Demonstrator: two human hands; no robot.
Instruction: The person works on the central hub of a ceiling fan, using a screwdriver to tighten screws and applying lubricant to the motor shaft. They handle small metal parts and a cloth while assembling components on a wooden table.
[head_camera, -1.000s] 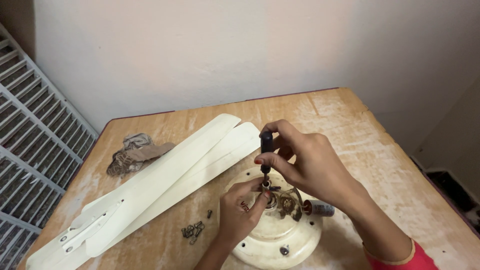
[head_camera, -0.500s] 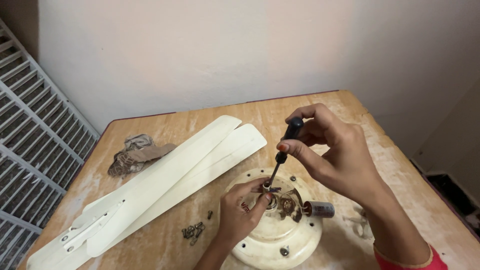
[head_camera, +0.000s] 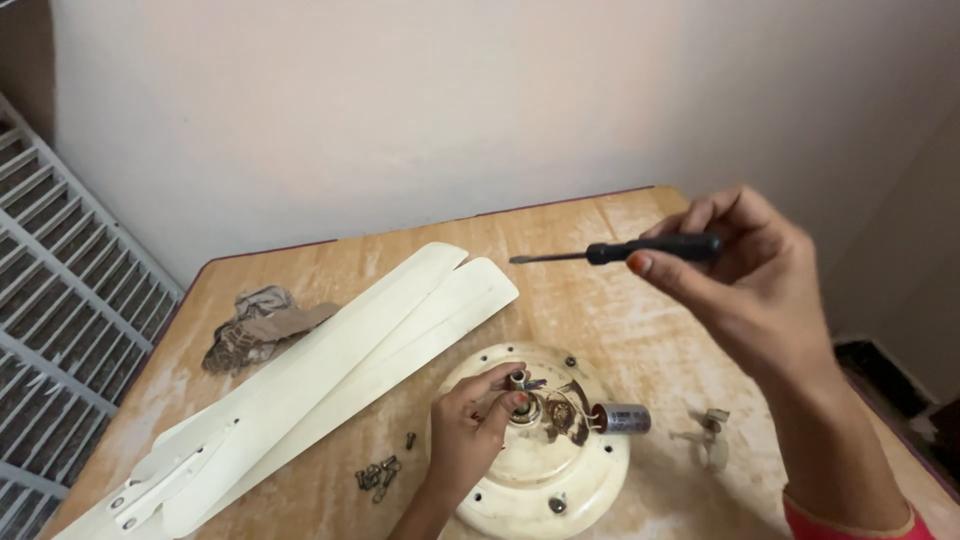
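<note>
One hand (head_camera: 760, 290) around screwdriver (head_camera: 640, 250)

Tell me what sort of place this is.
Probably a home repair corner, not a proper workshop: a worn wooden table against a plain wall, with a ceiling fan motor, detached fan blades and loose screws.

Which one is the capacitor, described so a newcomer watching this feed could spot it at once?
Start at the round cream motor housing at the near edge of the wooden table, right of the long cream fan blades. The capacitor lies on its side just right of the housing's centre, where the left hand pinches the shaft. It is the only smooth grey cylinder, unlike the small loose screws.
</note>
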